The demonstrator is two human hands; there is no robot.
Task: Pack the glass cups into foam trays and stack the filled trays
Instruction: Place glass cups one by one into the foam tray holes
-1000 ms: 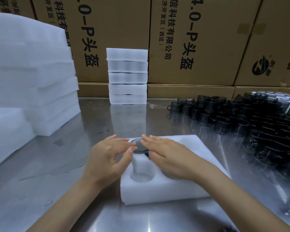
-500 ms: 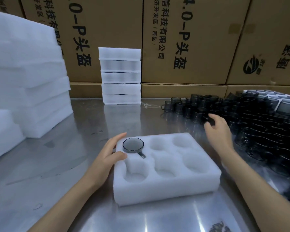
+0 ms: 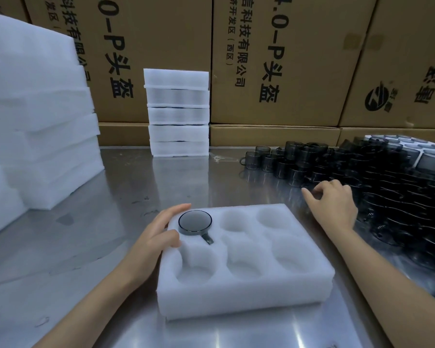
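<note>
Right hand point(image 3: 333, 205) nearer, fingers loosely curled and holding nothing, at near edge of glass cups point(image 3: 362, 172) lying just beyond; left hand point(image 3: 158, 237) flat, steadying foam tray point(image 3: 249, 295).

Right hand point(image 3: 333, 204) lifted off the foam tray point(image 3: 246, 285) a second ago, swung out right, now lowered with fingers curling at the near edge of the loose glass cups point(image 3: 387, 192). Left hand point(image 3: 156, 237) shifted from above the seated cup point(image 3: 195, 222) onto the tray's left edge.
</note>
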